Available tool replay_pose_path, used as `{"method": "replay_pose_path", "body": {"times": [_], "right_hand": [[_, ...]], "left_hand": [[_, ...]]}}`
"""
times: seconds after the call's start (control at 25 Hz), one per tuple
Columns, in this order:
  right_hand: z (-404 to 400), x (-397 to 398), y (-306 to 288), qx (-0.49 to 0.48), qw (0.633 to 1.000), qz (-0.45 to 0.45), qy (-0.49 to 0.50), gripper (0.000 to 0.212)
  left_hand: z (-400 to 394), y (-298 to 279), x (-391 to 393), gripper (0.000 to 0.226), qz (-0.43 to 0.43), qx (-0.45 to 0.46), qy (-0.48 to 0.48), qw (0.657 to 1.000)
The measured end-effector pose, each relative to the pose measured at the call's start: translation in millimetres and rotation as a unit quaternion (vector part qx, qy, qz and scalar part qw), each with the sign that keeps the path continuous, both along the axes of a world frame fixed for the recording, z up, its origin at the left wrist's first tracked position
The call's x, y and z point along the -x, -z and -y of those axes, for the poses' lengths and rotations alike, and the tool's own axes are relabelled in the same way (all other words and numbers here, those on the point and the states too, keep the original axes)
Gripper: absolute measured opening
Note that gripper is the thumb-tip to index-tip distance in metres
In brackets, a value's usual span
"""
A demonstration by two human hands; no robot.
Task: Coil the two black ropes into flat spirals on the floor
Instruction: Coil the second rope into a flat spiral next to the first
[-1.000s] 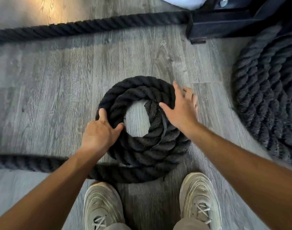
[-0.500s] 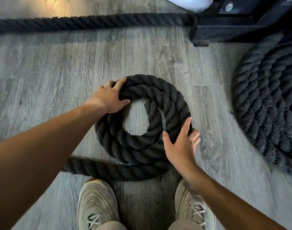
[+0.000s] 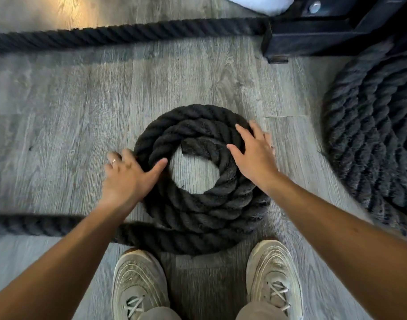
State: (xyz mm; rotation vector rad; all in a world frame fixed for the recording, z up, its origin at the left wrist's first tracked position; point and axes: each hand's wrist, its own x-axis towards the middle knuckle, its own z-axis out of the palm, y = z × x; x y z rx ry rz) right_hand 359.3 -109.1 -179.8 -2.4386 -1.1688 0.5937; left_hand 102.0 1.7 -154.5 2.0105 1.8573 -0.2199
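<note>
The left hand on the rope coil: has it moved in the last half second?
Yes. The left hand slid from the coil's far-left rim down its left side, toward the shoes.

Thick twisted rope (image 3: 198,209) of matt black fibre, coarse and fuzzy, lies on a floor (image 3: 59,112) of grey wood-grain planks with a dull, smooth finish. Right of the rope, a larger coil (image 3: 378,135) shows the same rough black strands. Beyond it, a black metal frame (image 3: 313,35) carries a shiny silver bolt (image 3: 315,6). Beige mesh-cloth shoes (image 3: 139,285), scuffed and laced, stand nearest.
</note>
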Motion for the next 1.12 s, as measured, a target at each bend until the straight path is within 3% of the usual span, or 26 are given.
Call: {"method": "replay_pose_path", "body": {"times": [0.16,0.28,0.36,0.44,0.52,0.72,0.96,1.04,1.12], "right_hand": [[9,3,7,-0.028,1.0,0.007,0.001,0.056],[13,5,-2,-0.018,1.0,0.017,-0.004,0.06],[34,25,-8,0.016,0.997,0.023,0.065,0.066],[62,56,-9,0.054,0.983,-0.029,0.172,0.071],[80,77,-7,0.079,0.976,-0.053,0.196,0.071],[48,34,-6,0.08,0.994,-0.013,0.075,0.064],[-38,-9,-16,0.117,0.988,0.025,-0.101,0.056],[-47,-12,-13,0.095,0.99,0.02,-0.104,0.054],[-34,-9,-13,0.063,0.996,0.007,-0.065,0.053]], "left_hand": [[-49,-7,-32,0.083,0.024,-0.009,0.199,0.98],[-59,-2,-53,0.07,-0.039,-0.003,0.317,0.948],[-60,1,-53,0.067,-0.053,-0.008,0.302,0.952],[-61,1,-53,0.066,-0.048,-0.008,0.291,0.955],[-59,-1,-55,0.065,-0.049,-0.004,0.293,0.955],[-53,-10,-41,0.065,-0.041,0.039,0.185,0.981],[-1,-6,0,0.088,-0.083,0.083,0.087,0.989],[4,-10,-1,0.093,-0.108,0.069,0.079,0.989],[-3,-14,-9,0.092,-0.127,0.003,0.133,0.983]]}}
